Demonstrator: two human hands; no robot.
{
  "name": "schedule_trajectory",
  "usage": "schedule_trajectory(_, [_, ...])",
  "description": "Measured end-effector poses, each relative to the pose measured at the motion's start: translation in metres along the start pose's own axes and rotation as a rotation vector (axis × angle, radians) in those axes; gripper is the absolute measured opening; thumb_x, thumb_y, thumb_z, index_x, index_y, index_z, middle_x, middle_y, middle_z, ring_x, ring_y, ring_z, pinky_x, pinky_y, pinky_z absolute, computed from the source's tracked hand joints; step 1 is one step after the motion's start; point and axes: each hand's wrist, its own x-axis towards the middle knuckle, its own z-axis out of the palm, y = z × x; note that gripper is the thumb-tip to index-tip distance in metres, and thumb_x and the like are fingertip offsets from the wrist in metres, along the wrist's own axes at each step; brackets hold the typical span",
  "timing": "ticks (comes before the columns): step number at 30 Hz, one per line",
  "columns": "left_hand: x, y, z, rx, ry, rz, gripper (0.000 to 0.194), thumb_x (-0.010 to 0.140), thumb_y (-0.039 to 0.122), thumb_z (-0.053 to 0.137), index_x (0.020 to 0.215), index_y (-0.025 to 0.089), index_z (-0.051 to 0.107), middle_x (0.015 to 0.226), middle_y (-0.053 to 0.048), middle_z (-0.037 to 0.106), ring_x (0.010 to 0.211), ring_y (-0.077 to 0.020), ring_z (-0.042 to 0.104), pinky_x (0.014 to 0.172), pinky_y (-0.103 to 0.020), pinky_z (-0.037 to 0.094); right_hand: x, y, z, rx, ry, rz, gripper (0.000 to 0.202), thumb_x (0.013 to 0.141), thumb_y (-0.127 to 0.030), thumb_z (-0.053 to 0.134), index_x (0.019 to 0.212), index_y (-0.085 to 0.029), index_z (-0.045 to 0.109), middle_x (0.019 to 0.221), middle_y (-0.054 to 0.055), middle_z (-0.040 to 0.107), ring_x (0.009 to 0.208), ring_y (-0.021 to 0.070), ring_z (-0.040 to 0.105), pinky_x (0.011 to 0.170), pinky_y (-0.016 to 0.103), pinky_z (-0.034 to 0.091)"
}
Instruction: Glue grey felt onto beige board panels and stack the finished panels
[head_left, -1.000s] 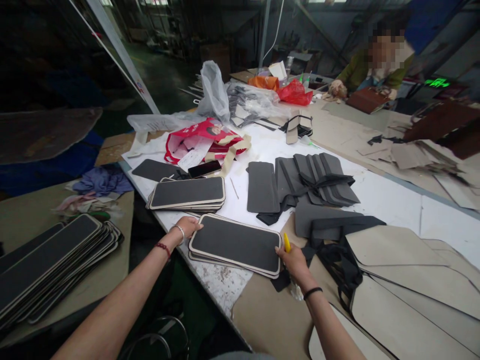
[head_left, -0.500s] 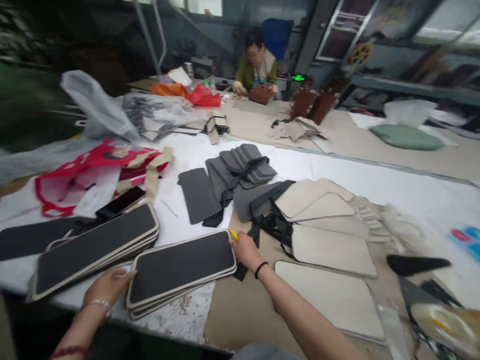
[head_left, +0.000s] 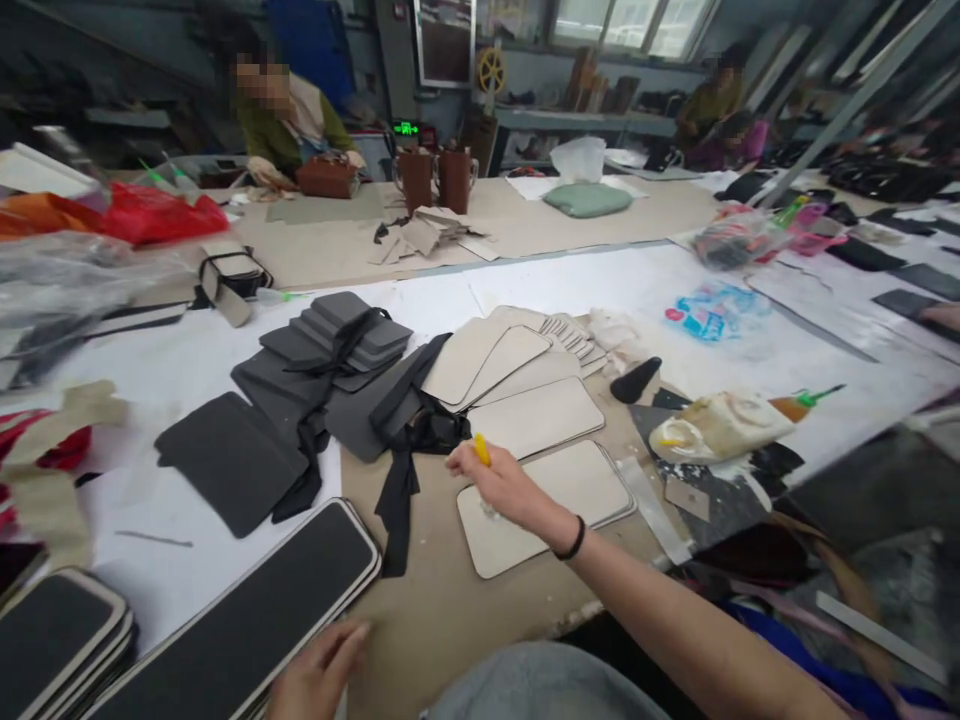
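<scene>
My right hand (head_left: 499, 485) is closed around a yellow tool (head_left: 481, 449) and hovers over or rests on a rounded beige panel (head_left: 547, 505); contact is unclear. Another beige panel (head_left: 532, 418) lies just beyond it. My left hand (head_left: 322, 665) is at the bottom, its fingers loosely apart, beside the edge of a long black panel with a pale border (head_left: 247, 620). Black straps (head_left: 397, 500) lie left of my right hand. Dark grey panels (head_left: 236, 460) lie farther left, and beige pieces (head_left: 487, 360) are fanned out behind.
At the right are a glue-smeared container (head_left: 720, 425), a black pointed object (head_left: 636, 380) and a printed plastic bag (head_left: 712, 312). A green cushion (head_left: 587, 200) lies across the table. A person (head_left: 289, 120) handles a brown box (head_left: 328, 176); other people are farther right.
The view has swung right. My right hand has moved from the bordered panel stack to the beige panels with the yellow tool. My left hand has left the panel's left end and is by its near edge.
</scene>
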Motion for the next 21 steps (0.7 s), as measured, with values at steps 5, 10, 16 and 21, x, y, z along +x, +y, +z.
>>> schedule_trajectory(5, [0.017, 0.044, 0.086, 0.122, 0.159, 0.481, 0.034, 0.078, 0.043, 0.052, 0.098, 0.019, 0.065, 0.1, -0.009, 0.068, 0.094, -0.0223, 0.063, 0.082, -0.037, 0.053, -0.026, 0.021, -0.072, -0.093, 0.205, 0.024, 0.054, 0.086, -0.06, 0.028, 0.089, -0.018, 0.061, 0.09, 0.006, 0.063, 0.089, 0.0178, 0.057, 0.082, 0.032, 0.043])
schedule_trajectory(10, [0.026, 0.057, 0.125, 0.386, 0.145, 0.722, 0.049, 0.071, 0.026, 0.065, 0.119, 0.022, 0.052, 0.125, -0.012, 0.054, 0.114, -0.0269, 0.05, 0.091, -0.047, 0.048, -0.052, 0.054, -0.111, -0.169, 0.345, 0.173, 0.054, 0.084, -0.062, 0.027, 0.082, -0.017, 0.058, 0.061, 0.001, 0.054, 0.054, 0.0139, 0.05, 0.05, 0.026, 0.041])
schedule_trajectory(16, [0.03, 0.068, 0.146, 0.477, 0.136, 0.839, 0.033, 0.076, 0.02, 0.059, 0.109, 0.018, 0.057, 0.119, -0.013, 0.055, 0.112, -0.0263, 0.047, 0.088, -0.043, 0.051, -0.065, 0.077, -0.118, 0.071, 0.369, 0.311, 0.044, 0.079, -0.061, 0.042, 0.075, -0.018, 0.05, 0.053, -0.003, 0.049, 0.044, 0.0111, 0.047, 0.042, 0.023, 0.039])
schedule_trajectory(21, [0.028, 0.081, 0.157, 0.472, 0.116, 0.871, 0.032, 0.077, 0.02, 0.058, 0.109, 0.019, 0.057, 0.117, -0.011, 0.055, 0.114, -0.0257, 0.044, 0.089, -0.042, 0.051, -0.061, 0.083, -0.101, 0.182, 0.335, 0.309, 0.035, 0.071, -0.052, 0.06, 0.078, -0.019, 0.05, 0.062, -0.002, 0.055, 0.049, 0.0123, 0.054, 0.048, 0.026, 0.046])
